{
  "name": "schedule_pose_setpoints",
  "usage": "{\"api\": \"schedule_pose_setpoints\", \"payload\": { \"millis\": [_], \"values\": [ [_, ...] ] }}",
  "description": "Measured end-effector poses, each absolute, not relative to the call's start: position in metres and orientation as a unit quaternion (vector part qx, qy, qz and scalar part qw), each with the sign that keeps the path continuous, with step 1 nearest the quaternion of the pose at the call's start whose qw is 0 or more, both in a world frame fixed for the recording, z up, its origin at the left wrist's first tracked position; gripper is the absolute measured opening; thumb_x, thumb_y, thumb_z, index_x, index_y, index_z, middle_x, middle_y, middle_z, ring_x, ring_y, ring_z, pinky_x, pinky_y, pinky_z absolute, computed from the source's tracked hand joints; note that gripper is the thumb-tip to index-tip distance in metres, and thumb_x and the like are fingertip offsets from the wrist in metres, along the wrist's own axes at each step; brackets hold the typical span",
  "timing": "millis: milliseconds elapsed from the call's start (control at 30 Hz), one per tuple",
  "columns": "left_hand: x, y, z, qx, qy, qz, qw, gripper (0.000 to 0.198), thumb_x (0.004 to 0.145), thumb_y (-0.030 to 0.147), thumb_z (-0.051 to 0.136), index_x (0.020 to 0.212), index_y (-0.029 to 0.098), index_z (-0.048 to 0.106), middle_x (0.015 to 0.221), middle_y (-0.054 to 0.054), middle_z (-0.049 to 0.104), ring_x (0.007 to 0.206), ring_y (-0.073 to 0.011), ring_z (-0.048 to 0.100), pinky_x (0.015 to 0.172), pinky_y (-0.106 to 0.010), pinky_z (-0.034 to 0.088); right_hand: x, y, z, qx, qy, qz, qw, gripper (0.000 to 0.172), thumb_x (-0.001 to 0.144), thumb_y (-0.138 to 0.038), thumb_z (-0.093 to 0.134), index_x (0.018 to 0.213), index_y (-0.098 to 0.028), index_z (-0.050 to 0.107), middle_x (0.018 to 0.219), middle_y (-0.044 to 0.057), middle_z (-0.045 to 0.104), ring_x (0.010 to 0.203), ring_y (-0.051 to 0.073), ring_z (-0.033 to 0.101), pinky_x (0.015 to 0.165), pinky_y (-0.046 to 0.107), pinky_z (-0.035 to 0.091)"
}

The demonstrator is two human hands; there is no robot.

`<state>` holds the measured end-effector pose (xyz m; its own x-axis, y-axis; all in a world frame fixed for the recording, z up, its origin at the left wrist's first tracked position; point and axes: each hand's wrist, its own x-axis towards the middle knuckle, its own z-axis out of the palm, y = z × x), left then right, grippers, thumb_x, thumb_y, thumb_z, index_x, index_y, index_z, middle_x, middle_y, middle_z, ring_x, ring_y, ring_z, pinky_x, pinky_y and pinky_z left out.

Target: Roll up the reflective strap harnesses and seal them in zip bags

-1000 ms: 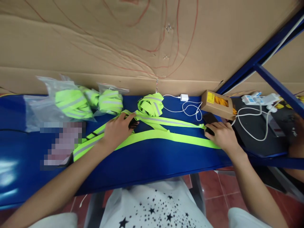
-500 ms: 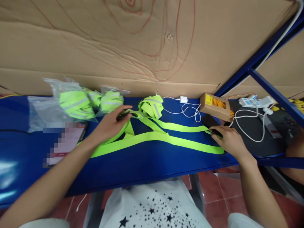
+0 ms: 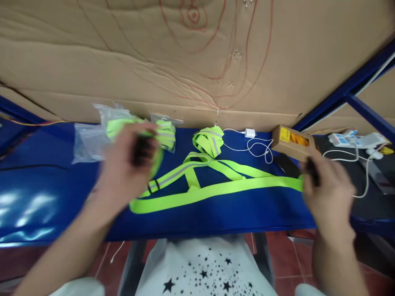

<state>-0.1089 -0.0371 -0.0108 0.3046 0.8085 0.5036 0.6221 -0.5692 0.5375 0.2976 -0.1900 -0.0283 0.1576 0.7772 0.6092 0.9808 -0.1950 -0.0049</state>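
A neon yellow-green reflective strap harness (image 3: pixel 222 190) lies spread across the blue table, with grey stripes and black sliders on its left part. My left hand (image 3: pixel 119 172), smeared by motion, is closed round a dark piece (image 3: pixel 143 150) that looks like a buckle; a loop of the strap hangs beside its fingers. On the other side, my right hand (image 3: pixel 331 197) is closed on the harness's right end, raised off the table, with another dark piece (image 3: pixel 312 170) at its fingers. A bundled reflective strap (image 3: pixel 208 141) sits behind the harness.
Bagged neon straps (image 3: pixel 166 135) and clear plastic bags (image 3: pixel 89 142) lie at the back left. A white charger (image 3: pixel 249 133) with cable, an open cardboard box (image 3: pixel 279 142), a black phone (image 3: pixel 286 165) and a power strip (image 3: pixel 358 140) stand right. Cardboard (image 3: pixel 138 74) walls the back.
Both hands have lifted; the left has moved back from the harness's middle toward the bags, and the right has drawn the strap end outward. The view has shifted left.
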Motion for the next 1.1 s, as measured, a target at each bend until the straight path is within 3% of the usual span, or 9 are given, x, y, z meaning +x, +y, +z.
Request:
{"api": "schedule_pose_setpoints", "payload": {
  "millis": [100, 233, 567, 767, 1100],
  "values": [
    [-0.062, -0.060, -0.043, 0.889, 0.379, 0.254, 0.048, 0.057, 0.081, -0.003, 0.049, 0.134, 0.016, 0.054, 0.125, -0.012, 0.065, 0.105, -0.0242, 0.071, 0.088, -0.038, 0.062, 0.235, -0.171, -0.040, -0.612, -0.754, -0.149, 0.186, 0.056, 0.093, -0.019, 0.057, 0.149, -0.016, 0.057, 0.123, 0.015, 0.070, 0.106, 0.031, 0.066, 0.091, 0.045, 0.054],
    [-0.033, -0.075, -0.069, 0.912, 0.370, 0.173, -0.029, 0.054, 0.087, -0.001, 0.048, 0.141, 0.009, 0.048, 0.123, -0.016, 0.064, 0.109, -0.0326, 0.069, 0.090, -0.047, 0.063, 0.180, -0.154, -0.052, -0.553, -0.800, -0.123, 0.197, 0.055, 0.090, -0.015, 0.059, 0.145, -0.011, 0.059, 0.120, 0.015, 0.069, 0.105, 0.030, 0.063, 0.092, 0.044, 0.051],
    [-0.035, -0.075, -0.067, 0.888, 0.411, 0.204, 0.020, 0.055, 0.088, 0.001, 0.047, 0.142, 0.009, 0.045, 0.128, -0.017, 0.062, 0.115, -0.0312, 0.067, 0.092, -0.043, 0.063, 0.161, -0.143, -0.061, -0.535, -0.808, -0.158, 0.187, 0.057, 0.089, -0.012, 0.062, 0.146, -0.007, 0.057, 0.120, 0.017, 0.067, 0.105, 0.031, 0.058, 0.088, 0.043, 0.048],
    [-0.037, -0.075, -0.067, 0.890, 0.404, 0.209, -0.010, 0.055, 0.087, -0.001, 0.045, 0.141, 0.009, 0.047, 0.125, -0.017, 0.064, 0.114, -0.0304, 0.068, 0.094, -0.043, 0.062, 0.159, -0.136, -0.061, -0.534, -0.810, -0.157, 0.185, 0.058, 0.088, -0.009, 0.062, 0.146, -0.005, 0.057, 0.122, 0.018, 0.067, 0.106, 0.032, 0.058, 0.089, 0.044, 0.048],
    [-0.035, -0.073, -0.063, 0.903, 0.391, 0.176, 0.022, 0.059, 0.087, 0.001, 0.046, 0.145, 0.009, 0.043, 0.129, -0.017, 0.062, 0.118, -0.0327, 0.067, 0.097, -0.045, 0.061, 0.155, -0.128, -0.065, -0.561, -0.801, -0.070, 0.198, 0.057, 0.088, -0.008, 0.058, 0.145, -0.005, 0.059, 0.127, 0.019, 0.069, 0.108, 0.033, 0.063, 0.091, 0.048, 0.054]
  ]
}}
